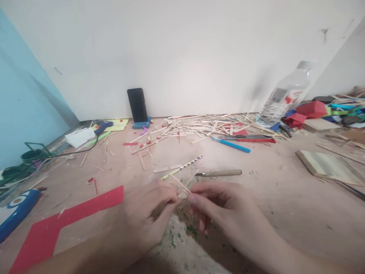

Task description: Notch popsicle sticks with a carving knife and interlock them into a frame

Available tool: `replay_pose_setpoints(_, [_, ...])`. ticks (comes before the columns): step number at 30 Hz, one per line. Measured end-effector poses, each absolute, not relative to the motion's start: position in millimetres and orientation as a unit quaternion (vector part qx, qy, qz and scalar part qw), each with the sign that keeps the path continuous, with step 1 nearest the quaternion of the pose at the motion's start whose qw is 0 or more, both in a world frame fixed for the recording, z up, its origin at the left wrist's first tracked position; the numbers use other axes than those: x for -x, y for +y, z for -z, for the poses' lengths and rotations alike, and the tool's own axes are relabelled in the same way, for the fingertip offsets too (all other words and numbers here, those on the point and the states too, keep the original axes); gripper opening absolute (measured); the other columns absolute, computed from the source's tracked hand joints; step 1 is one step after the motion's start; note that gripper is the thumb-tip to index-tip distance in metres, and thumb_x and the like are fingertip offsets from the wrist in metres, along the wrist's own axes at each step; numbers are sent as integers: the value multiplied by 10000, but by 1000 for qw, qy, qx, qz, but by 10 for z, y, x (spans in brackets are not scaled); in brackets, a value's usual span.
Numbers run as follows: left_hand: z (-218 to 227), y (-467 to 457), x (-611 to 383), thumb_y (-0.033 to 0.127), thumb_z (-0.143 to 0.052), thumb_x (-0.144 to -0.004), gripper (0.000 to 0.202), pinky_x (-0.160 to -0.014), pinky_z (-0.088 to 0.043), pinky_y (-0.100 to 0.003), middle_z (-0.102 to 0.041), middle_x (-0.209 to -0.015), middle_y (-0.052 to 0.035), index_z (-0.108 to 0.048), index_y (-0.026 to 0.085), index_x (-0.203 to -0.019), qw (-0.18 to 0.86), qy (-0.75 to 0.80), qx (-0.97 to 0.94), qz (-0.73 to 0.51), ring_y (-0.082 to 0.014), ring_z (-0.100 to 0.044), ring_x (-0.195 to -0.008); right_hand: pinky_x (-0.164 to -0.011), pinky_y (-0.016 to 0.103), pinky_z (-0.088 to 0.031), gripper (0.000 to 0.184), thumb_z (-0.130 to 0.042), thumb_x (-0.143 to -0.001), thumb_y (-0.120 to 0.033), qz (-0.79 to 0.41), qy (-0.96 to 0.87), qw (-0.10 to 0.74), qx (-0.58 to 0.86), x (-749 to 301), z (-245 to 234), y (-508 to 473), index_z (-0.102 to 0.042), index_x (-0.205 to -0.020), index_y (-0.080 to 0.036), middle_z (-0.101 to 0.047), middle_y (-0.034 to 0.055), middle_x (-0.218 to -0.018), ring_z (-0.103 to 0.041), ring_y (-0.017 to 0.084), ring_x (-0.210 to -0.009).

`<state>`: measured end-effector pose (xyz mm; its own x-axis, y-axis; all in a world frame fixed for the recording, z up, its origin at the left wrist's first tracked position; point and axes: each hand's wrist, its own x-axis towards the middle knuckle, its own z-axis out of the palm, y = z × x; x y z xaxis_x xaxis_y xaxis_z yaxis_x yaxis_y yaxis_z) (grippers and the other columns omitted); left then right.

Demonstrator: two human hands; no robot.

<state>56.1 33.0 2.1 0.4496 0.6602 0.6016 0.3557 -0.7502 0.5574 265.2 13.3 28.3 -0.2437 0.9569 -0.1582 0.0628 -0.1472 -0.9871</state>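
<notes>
My left hand (148,215) and my right hand (225,213) meet low in the middle of the view, fingertips pinched together on thin wooden sticks (180,183) that cross between them. Just beyond the hands lie a spotted pencil (185,166), a flat wooden stick (167,168) and a wooden-handled tool (219,173) on the worn tabletop (270,190).
A heap of wooden sticks (199,127) lies at the back, with a blue cutter (231,145) and a red one (253,139). A phone (137,105) leans on the wall. A plastic bottle (285,95) stands right. Red card (71,220) lies left, a glue gun (102,126) behind.
</notes>
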Motion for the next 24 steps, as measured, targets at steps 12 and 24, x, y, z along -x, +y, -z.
replay_pose_setpoints(12, [-88, 373, -573, 208, -549, -1039, 214, -638, -442, -213, -739, -773, 40, -740, 211, -941, 178, 372, -859, -305, -84, -644, -639, -571, 192, -520, 228, -785, -883, -384, -652, -522, 326, 443, -2683, -251, 151, -772, -945, -165, -724, 1, -759, -642, 100, -597])
replay_pose_setpoints(24, [-7, 339, -530, 155, -513, -1031, 247, -620, -359, -266, -615, -684, 23, -674, 185, -847, 123, 331, -888, -296, -100, -547, -601, -474, 145, -410, 300, -687, -962, -409, -674, -504, 298, 449, -2643, -198, 104, -693, -814, -148, -692, -12, -684, -617, 67, -509])
